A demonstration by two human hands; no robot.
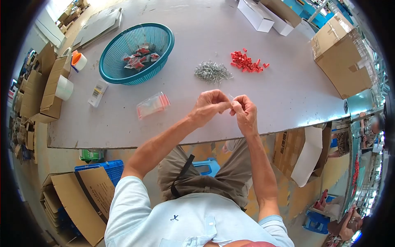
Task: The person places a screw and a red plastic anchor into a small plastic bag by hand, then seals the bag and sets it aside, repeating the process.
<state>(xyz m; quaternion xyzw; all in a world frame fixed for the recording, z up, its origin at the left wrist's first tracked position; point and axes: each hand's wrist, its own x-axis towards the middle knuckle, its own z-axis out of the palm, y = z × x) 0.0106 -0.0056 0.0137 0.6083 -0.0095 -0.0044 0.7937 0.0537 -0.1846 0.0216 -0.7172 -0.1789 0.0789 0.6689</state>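
My left hand [209, 106] and my right hand [245, 112] meet above the near edge of the grey table [197, 37], fingers pinched together on a small clear plastic bag [230, 98] held between them. Beyond the hands lie a heap of silver screws [212, 71] and a heap of red plastic anchors [246, 62]. A stack of small clear bags with red strips [152, 104] lies to the left of my left hand. A teal basket [160, 39] at the far left holds several filled packets [138, 57].
White boxes [256, 15] and a large brown carton [341, 55] stand at the far right. Tape rolls [64, 87] and cardboard [49, 88] line the left edge. A barcode label [97, 94] lies near the basket. Below the table are a blue crate [108, 168] and open cartons [84, 197].
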